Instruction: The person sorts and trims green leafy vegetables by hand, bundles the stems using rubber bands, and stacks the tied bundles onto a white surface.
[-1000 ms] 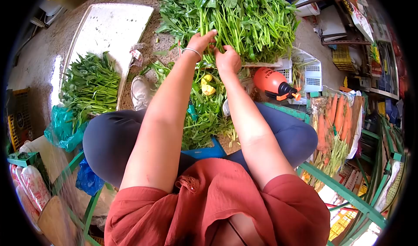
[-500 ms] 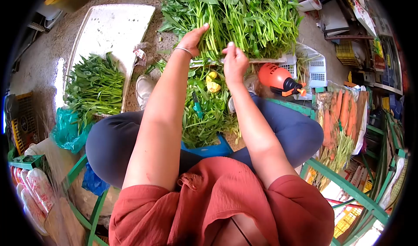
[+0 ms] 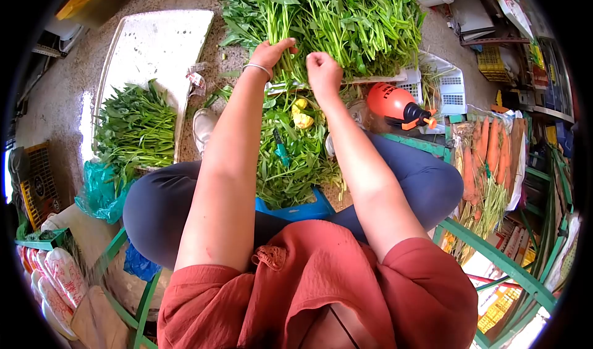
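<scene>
A large heap of leafy green stems (image 3: 364, 25), which looks like water spinach, lies in front of me at the top of the head view. My left hand (image 3: 272, 55), with a bracelet at the wrist, is closed round a bunch of stems (image 3: 280, 25) at the heap's near left side. Just right of it, my right hand (image 3: 324, 74) is curled closed at the heap's near edge; its fingers hide anything inside. Below the hands, a blue container (image 3: 302, 210) between my legs holds loose greens, with yellow pieces (image 3: 302, 120) and a teal-handled tool (image 3: 281, 148) on top.
A white board (image 3: 157, 43) at the left bears a smaller pile of greens (image 3: 136, 126). Near it lies a teal plastic bag (image 3: 102, 191). An orange spray bottle (image 3: 390, 102) stands right of my right arm, beside a white crate (image 3: 453, 89) and carrots (image 3: 488, 154).
My right hand has moved a little left and up, closer to my left hand. My left hand has risen slightly against the stems and now appears wrapped round them.
</scene>
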Demonstrator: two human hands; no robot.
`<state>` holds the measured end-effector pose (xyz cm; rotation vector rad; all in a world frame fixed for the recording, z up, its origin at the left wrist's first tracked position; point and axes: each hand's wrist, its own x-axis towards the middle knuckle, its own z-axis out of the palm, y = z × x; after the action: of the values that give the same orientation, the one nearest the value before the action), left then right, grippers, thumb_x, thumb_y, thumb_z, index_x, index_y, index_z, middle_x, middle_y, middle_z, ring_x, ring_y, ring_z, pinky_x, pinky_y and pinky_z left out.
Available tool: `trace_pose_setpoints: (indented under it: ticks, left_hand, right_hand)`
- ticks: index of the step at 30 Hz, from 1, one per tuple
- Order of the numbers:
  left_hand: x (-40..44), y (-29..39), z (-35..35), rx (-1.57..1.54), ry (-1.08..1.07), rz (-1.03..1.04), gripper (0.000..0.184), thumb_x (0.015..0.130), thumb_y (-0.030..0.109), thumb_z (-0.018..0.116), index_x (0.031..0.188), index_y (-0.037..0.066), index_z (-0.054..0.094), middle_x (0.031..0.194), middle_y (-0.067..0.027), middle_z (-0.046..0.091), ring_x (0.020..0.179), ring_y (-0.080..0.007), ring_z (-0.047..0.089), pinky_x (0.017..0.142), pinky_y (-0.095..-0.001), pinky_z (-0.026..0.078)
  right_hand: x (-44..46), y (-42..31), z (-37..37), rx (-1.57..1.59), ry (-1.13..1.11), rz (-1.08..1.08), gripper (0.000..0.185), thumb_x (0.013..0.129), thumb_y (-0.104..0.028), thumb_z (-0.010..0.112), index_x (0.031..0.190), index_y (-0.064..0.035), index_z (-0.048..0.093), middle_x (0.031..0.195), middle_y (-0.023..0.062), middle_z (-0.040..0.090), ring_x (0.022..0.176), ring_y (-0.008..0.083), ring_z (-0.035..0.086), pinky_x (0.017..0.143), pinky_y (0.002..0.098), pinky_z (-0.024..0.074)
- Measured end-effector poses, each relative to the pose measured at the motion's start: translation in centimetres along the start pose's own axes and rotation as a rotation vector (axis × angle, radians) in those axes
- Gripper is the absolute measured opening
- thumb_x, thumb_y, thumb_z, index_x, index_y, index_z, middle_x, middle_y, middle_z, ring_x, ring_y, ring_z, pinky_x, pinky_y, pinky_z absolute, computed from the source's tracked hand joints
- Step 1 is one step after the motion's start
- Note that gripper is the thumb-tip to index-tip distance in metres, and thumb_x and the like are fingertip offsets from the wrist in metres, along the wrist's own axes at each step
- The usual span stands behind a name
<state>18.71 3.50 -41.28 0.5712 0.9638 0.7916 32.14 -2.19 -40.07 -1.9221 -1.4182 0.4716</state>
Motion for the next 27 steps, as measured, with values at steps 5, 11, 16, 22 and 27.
trace_pose_setpoints:
  ticks: [5,11,16,22,27]
  left_hand:
    - [0.5,-0.4,0.6,-0.191,0.016,-0.015,0.023,0.078,0.018,0.060,0.091,0.000,0.053,0.071,-0.0069,0.058,0.055,-0.0169,0.056,0.053,-0.0333,0.052]
    - [0.5,-0.5,0.7,-0.093,0.072,-0.073,0.021,0.077,0.021,0.065,0.082,0.002,0.057,0.070,-0.0069,0.056,0.057,-0.0183,0.056,0.055,-0.0324,0.051]
    - [0.7,-1.1,0.8,-0.228,-0.053,-0.108,0.023,0.076,0.025,0.066,0.083,0.004,0.059,0.076,-0.0056,0.060,0.063,-0.0166,0.057,0.058,-0.0290,0.050]
    - [0.2,-1.0,0.0,-0.230,-0.068,-0.123,0.019,0.079,0.021,0.062,0.087,0.004,0.058,0.077,-0.0066,0.061,0.067,-0.0182,0.059,0.062,-0.0316,0.051]
    - [0.6,-1.5,-0.2,-0.276,-0.115,-0.115,0.022,0.079,0.022,0.062,0.090,0.003,0.058,0.081,-0.0081,0.062,0.070,-0.0192,0.061,0.063,-0.0313,0.052]
  right_hand:
    - [2.6,-0.3,0.1,-0.378,0.101,-0.053,0.025,0.072,-0.025,0.064,0.092,-0.0105,0.059,0.087,0.0100,0.059,0.077,0.0283,0.059,0.066,0.0379,0.0465]
    - [2.5,-1.2,-0.5,-0.304,0.086,0.119,0.017,0.070,-0.024,0.066,0.081,-0.0112,0.062,0.078,0.0081,0.062,0.071,0.0263,0.060,0.062,0.0381,0.0472]
    - [1.5,-1.0,0.6,0.382,-0.083,0.170,0.014,0.072,-0.013,0.064,0.081,-0.0028,0.060,0.071,0.0056,0.061,0.058,0.0136,0.057,0.050,0.0254,0.0440]
    - [1.0,-1.4,-0.3,0.681,-0.065,0.450,0.026,0.084,-0.019,0.053,0.101,-0.0001,0.052,0.071,0.0042,0.054,0.049,0.0091,0.052,0.035,0.0203,0.0352]
    - [2.7,-2.7,0.0,0.594,-0.293,0.446,0.029,0.086,-0.031,0.051,0.105,-0.0083,0.054,0.065,-0.0018,0.051,0.047,0.0044,0.041,0.036,0.0173,0.0278]
